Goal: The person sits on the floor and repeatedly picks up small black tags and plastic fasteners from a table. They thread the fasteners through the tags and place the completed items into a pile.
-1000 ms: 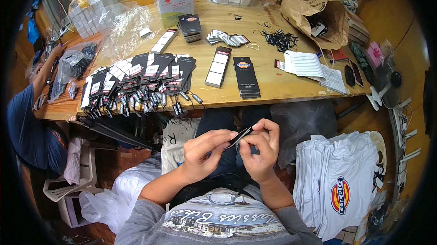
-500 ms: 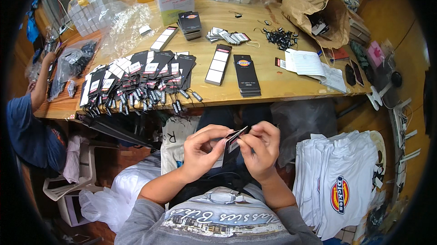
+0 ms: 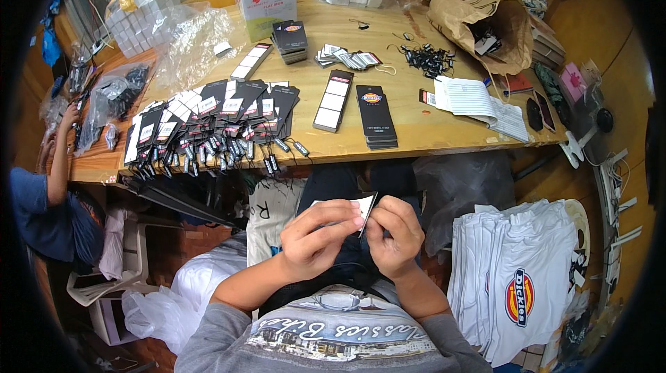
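Over my lap, my left hand (image 3: 316, 240) and my right hand (image 3: 394, 237) meet at a hang tag (image 3: 366, 204) with a white face and dark edge. My left fingers and thumb pinch its left part. At the tag's right edge, my right fingers are closed; what lies between their tips is too small to make out. On the table ahead lie a stack of black hang tags (image 3: 377, 118) and a stack of white-faced tags (image 3: 333, 101). A large spread of tags with black strings (image 3: 215, 113) covers the table's front left.
Loose black string loops (image 3: 424, 59), an open paper bag (image 3: 482, 26) and a paper pad (image 3: 479, 106) sit at the right. A carton (image 3: 266, 2) stands at the back. White shirts (image 3: 513, 276) are piled at my right. Another person (image 3: 52, 200) works at the far left.
The tag has turned, showing more of its white face, and my left fingers now reach across it. My right hand has shifted slightly down. The other person's arm has moved.
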Demonstrator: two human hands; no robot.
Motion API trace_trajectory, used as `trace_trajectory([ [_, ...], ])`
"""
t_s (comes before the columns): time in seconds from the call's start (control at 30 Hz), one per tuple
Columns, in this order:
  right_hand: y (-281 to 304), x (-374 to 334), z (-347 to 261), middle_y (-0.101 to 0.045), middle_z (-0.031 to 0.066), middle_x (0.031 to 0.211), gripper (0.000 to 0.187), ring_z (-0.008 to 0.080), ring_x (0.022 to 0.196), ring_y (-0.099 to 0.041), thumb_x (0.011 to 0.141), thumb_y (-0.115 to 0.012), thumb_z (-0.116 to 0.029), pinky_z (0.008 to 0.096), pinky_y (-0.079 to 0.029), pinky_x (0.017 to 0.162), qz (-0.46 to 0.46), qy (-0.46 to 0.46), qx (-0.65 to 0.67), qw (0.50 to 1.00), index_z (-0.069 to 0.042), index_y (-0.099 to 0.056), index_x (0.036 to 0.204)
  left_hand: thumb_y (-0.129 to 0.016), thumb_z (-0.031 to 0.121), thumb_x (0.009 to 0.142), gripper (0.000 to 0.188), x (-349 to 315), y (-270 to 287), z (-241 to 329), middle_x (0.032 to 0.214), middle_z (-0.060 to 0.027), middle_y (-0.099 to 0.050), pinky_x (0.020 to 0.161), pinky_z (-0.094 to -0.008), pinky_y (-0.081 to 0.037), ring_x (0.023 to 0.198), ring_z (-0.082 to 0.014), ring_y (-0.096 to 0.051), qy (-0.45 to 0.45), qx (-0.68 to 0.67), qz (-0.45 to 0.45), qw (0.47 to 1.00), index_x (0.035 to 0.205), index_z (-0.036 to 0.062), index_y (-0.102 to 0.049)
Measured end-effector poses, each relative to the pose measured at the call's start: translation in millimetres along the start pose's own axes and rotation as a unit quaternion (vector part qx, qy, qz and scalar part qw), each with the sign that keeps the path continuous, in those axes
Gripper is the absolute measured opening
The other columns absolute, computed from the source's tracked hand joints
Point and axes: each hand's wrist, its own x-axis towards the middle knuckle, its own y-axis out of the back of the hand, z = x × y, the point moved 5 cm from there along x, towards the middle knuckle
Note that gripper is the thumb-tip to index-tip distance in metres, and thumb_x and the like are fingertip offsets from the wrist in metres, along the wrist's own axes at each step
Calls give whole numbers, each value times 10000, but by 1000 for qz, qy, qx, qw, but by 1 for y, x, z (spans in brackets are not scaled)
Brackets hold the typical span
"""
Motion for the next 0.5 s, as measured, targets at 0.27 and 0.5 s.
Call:
trace_trajectory([
  [0.27, -1, 2, 0, -525, 95, 780, 171, 215, 611, -537, 620, -637, 11, 278, -437, 517, -37, 31, 16, 999, 2, -555, 770, -557, -91, 640, 208, 7, 5, -17, 844, -128, -570, 631, -267, -465, 773, -213, -573, 130, -155, -88, 975, 834, -21, -589],
  [0.5, -12, -4, 1, -509, 80, 778, 178, 195, 576, -520, 614, -654, -15, 269, -420, 489, -70, 39, 63, 995, -12, -538, 749, -567, -20, 724, 40, -8, -1, -38, 790, -81, -534, 582, -196, -417, 671, -107, -516, 294, -315, -36, 902, 763, -29, -565],
])
